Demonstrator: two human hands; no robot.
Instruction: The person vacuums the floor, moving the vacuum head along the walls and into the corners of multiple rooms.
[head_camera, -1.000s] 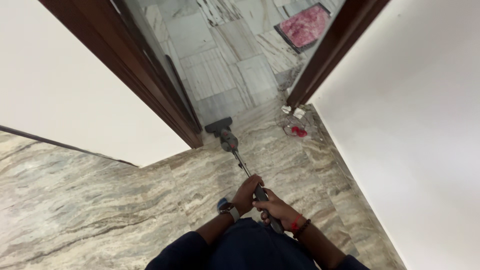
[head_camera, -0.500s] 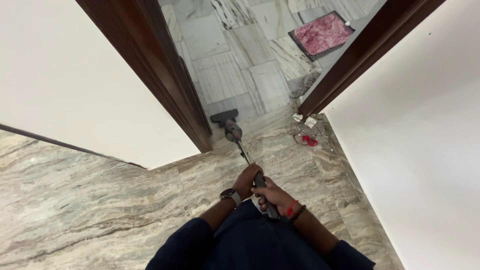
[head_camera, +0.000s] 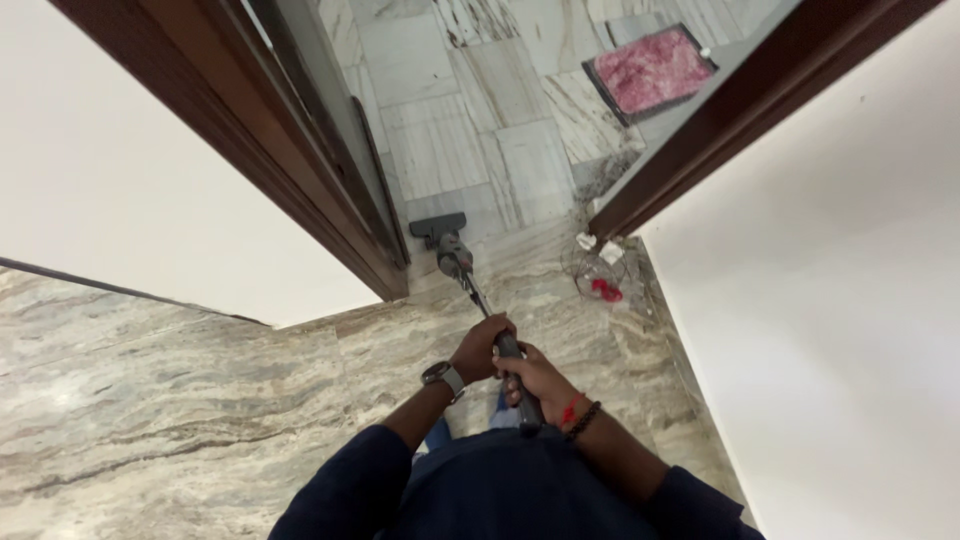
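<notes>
Stick vacuum (head_camera: 470, 290) is the main thing here, long thin grey one, running from the person's hands down to the floor head (head_camera: 437, 229), which sits right at the doorway threshold on the pale tiles, just beside the left door frame (head_camera: 300, 170). Left hand (head_camera: 478, 349) is wrapped shut around the shaft, higher up the tube, w/ a watch (head_camera: 441, 377) on that wrist. Right hand (head_camera: 535, 383) is also closed tight on the handle end, closer to the body, touching the left hand or near enough. Red thread and a dark bead bracelet (head_camera: 581, 419) on the right wrist.

Stuff around: dark brown door frame on both sides, so 2 posts, right one (head_camera: 720, 120) angling up and away. The vac head has the left post basically next to it, not much room that side. By the foot of the right post there's a small wire stand thing (head_camera: 600, 272) w/ something red in it and a couple of white bits (head_camera: 598, 247), can't tell what exactly. That sits off to the right of the shaft, apart from it. Past the door, 1 pink mat (head_camera: 652, 70) w/ dark edge on the tile floor, well away from the vac head. White walls both sides, brown-streaked marble floor (head_camera: 180, 420) underfoot.

Count: 1 vac, 2 hands on it, 1 mat, 1 wire stand.
</notes>
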